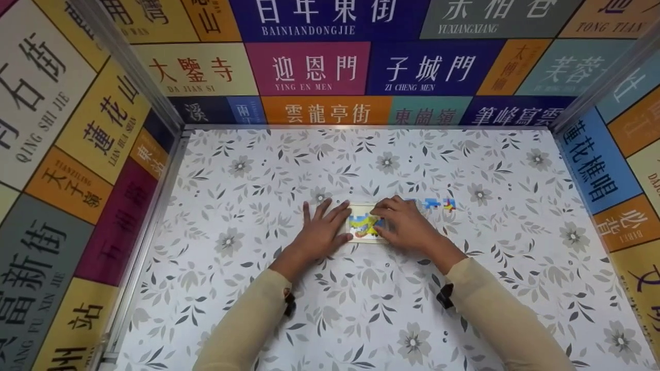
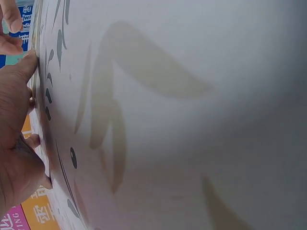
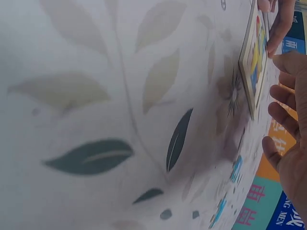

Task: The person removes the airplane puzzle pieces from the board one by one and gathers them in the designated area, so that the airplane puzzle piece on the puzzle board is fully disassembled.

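A small picture puzzle in a pale wooden tray (image 1: 367,241) lies on the table, its filled part yellow, blue and green. My left hand (image 1: 320,232) rests at the tray's left edge, fingers spread and fairly straight, fingertips and thumb right at the rim. Over the right part of the tray is my right hand (image 1: 407,224), its thumb and index finger bent down onto the puzzle. Any piece between them is hidden, so I cannot tell if it pinches one. In the right wrist view its other fingers (image 3: 283,117) are loosely bent beside the tray (image 3: 246,84).
Loose puzzle pieces, a blue one (image 1: 432,203) and a red, yellow and blue one (image 1: 449,204), lie just beyond my right hand. The floral-covered table (image 1: 361,309) is bordered by a back wall (image 1: 314,67) and side walls printed with street-sign blocks.
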Demonstrator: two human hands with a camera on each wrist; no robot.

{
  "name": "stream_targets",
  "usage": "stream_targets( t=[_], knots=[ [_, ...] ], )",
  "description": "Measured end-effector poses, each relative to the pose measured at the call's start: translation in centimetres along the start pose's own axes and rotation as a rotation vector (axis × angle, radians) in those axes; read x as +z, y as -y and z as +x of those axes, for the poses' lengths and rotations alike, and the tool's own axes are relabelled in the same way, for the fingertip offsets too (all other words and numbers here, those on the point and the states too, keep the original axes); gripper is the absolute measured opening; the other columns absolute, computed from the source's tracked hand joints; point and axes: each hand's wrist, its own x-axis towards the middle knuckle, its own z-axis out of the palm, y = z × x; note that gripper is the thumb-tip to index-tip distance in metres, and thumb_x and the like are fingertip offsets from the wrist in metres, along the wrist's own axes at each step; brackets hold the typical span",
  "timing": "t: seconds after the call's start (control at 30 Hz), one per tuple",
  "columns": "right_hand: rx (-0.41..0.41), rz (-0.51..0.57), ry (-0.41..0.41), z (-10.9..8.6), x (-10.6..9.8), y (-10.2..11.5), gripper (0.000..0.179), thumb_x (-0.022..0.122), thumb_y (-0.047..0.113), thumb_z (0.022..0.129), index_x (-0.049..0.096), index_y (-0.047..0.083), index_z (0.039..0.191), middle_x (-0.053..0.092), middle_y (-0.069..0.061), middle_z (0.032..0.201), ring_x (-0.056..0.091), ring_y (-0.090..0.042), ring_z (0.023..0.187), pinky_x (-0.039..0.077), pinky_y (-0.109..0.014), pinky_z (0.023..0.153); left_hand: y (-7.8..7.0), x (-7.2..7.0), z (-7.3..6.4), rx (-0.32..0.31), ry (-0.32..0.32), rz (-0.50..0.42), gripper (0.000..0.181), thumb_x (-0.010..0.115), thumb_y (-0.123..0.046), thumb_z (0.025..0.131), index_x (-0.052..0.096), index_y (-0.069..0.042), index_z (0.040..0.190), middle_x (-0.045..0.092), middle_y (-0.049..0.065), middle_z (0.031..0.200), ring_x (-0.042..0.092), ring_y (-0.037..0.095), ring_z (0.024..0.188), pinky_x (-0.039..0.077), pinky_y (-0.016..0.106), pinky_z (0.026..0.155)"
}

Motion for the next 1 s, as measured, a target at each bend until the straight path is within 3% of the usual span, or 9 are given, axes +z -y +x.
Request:
stream_targets(
  t=[0.47, 0.63, 1.0],
  knots=[
    [0.008, 0.022, 0.042, 1.5, 1.7, 2.2, 0.044, 0.081, 0.031, 0.102, 0.075, 0.011, 0.141, 0.073, -0.011, 0.140, 0.063, -0.036, 0.129, 0.048, -0.065, 0.098, 0.0, -0.2, 0.1, -0.005, 0.012, 0.012, 0.075, 0.046, -0.061, 0.114, 0.036, -0.019, 0.175, 0.029, -0.003, 0.185, 0.019, 0.041, 0.172, 0.005, 0.087, 0.128],
    [0.021, 0.002, 0.056, 1.8, 2.1, 2.6, 0.042, 0.079, 0.031, 0.103, 0.075, 0.012, 0.141, 0.072, -0.011, 0.140, 0.063, -0.036, 0.129, 0.048, -0.065, 0.098, -0.1, -0.1, 0.1, -0.001, 0.002, 0.023, 0.074, 0.047, -0.060, 0.114, 0.037, -0.018, 0.175, 0.030, -0.003, 0.184, 0.021, 0.041, 0.172, 0.007, 0.087, 0.128],
    [0.061, 0.060, 0.070, 2.0, 2.3, 3.0, 0.040, 0.078, 0.027, 0.104, 0.074, 0.012, 0.141, 0.070, -0.012, 0.140, 0.063, -0.037, 0.128, 0.048, -0.067, 0.104, -0.2, -0.2, -0.1, 0.002, -0.013, -0.007, 0.073, 0.049, -0.058, 0.114, 0.038, -0.018, 0.174, 0.031, -0.002, 0.184, 0.020, 0.041, 0.172, 0.006, 0.087, 0.128]
  ],
)
